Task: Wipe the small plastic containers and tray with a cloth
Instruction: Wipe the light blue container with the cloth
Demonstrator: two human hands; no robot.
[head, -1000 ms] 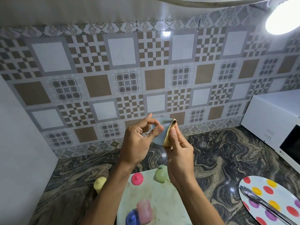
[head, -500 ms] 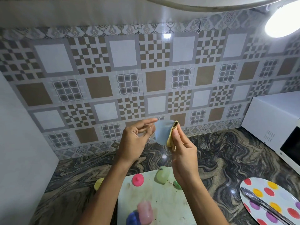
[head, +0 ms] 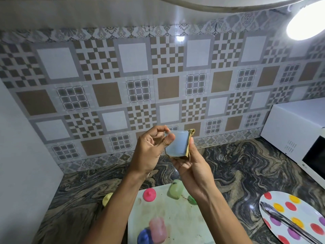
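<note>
Tray sits on the marble worktop, with small coloured containers scattered on it. Above it, the left hand pinches a blue container by its rim, while the right hand grips a yellow cloth against its side.

Bare forearms (wrists uncovered too) lead to left hand and right hand.

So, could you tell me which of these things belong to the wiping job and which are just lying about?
In the job: pale blue container, pinched by left hand; yellow cloth, held by right hand; tray; green container; pink container; blue container.
Lying about: spotted plate; tongs on it; microwave.
</note>
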